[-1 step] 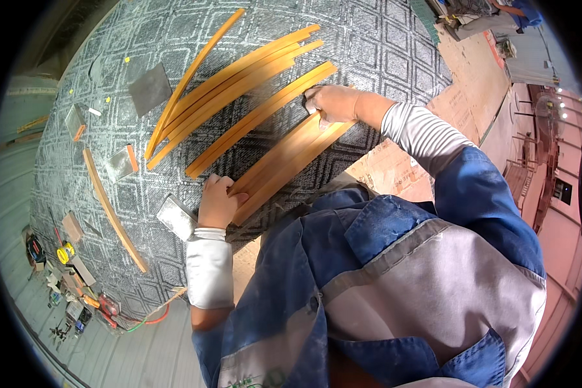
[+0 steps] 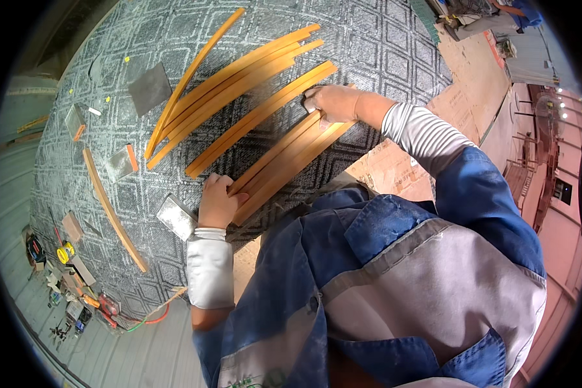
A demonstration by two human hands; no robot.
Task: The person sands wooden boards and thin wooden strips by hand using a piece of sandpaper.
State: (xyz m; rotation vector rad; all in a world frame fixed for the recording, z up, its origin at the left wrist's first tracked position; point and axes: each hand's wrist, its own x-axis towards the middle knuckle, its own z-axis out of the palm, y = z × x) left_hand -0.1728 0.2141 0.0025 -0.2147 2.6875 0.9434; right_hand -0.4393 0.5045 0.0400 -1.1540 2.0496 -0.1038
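Note:
With its fingers wrapped over the near-left end, my left hand (image 2: 216, 202) grips light-brown wooden strips (image 2: 291, 160) lying side by side on the patterned grey cloth. My right hand (image 2: 334, 103) is closed round the far-right end of the same strips, its fingertips partly hidden. A dark line runs between the strip nearer the other wood and the broader one close to my body. Just beyond lies a narrow pair of orange-brown strips (image 2: 262, 120), apart from my hands. Farther off, several more strips (image 2: 239, 81) lie in a loose bundle, one of them slanting across its left end.
The grey cloth (image 2: 381, 39) covers the work surface. On it lie a dark square sheet (image 2: 150, 89), sanding blocks (image 2: 122, 163), a silvery block (image 2: 176, 218) beside my left wrist and a lone curved strip (image 2: 113, 210). Tools and a yellow tape roll (image 2: 65, 253) crowd the left edge.
The held strip on the far side has tipped slightly, showing a narrower face and a dark line beside it. Both hands stay in about the same place.

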